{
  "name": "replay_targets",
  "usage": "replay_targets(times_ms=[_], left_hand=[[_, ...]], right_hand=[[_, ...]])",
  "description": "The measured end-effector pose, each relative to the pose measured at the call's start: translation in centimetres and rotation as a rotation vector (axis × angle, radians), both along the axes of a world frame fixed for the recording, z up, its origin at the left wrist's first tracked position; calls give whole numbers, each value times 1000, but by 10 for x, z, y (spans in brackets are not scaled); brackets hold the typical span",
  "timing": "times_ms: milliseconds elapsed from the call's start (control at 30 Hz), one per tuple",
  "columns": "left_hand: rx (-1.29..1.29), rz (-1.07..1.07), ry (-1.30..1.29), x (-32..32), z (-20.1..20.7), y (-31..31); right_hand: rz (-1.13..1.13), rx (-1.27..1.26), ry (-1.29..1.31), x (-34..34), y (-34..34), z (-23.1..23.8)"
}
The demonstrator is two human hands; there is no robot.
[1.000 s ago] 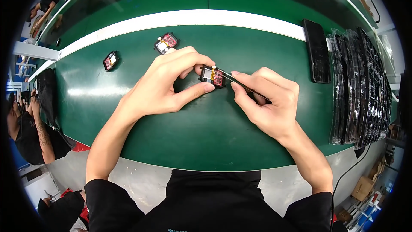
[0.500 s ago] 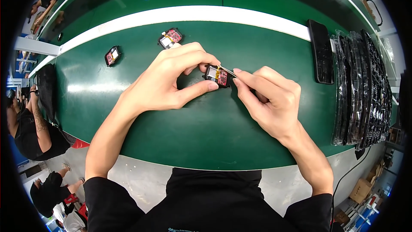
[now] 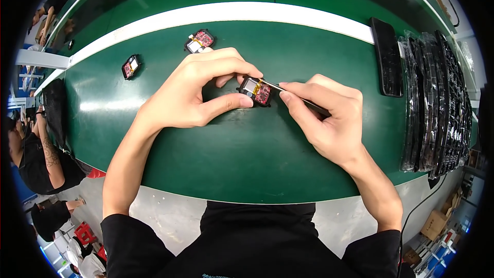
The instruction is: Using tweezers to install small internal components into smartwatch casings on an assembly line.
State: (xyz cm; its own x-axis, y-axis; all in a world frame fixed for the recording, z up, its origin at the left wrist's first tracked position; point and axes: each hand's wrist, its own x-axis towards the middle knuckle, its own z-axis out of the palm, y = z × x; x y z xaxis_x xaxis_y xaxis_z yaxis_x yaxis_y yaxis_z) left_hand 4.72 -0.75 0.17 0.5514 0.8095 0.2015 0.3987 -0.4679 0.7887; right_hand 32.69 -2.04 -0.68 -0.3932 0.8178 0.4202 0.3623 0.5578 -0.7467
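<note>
My left hand point(image 3: 188, 92) steadies a small black device case point(image 3: 263, 94), open-faced like a watch body, between thumb and fingers. Inside it show a red circuit board, a silver block and a strip of yellow tape. My right hand point(image 3: 334, 116) is closed on slim tweezers point(image 3: 272, 85), silver at the tip and dark further back. Their tip touches or nearly touches the case's upper edge, by the yellow tape and my left index fingertip. A second such case point(image 3: 202, 39) lies beyond my left hand, and a third case point(image 3: 131, 67) lies farther left.
Along the right side of the green table point(image 3: 247, 170) stands a row of black trays in clear plastic point(image 3: 427, 103). Beside them lies a flat black panel point(image 3: 387, 56). A white bar point(image 3: 231, 12) crosses the back. A black mesh item point(image 3: 55, 113) sits at the left edge; people are beyond.
The tweezers have tilted flatter, and more of their dark length shows under my right fingers. The held case sits slightly further left in view. Both hands keep their grip.
</note>
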Motion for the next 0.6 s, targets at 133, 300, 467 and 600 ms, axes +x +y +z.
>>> replay_targets(times_ms=[133, 300, 467, 600], left_hand=[[-60, -47, -28, -3, 2, 3], [-79, -49, -14, -3, 3, 2], [-74, -55, 1, -2, 4, 1], [-51, -61, 10, -3, 3, 2]], right_hand=[[23, -152, 35, 4, 3, 5], [44, -203, 32, 6, 4, 6], [72, -190, 11, 7, 5, 6], [70, -210, 4, 5, 5, 8]])
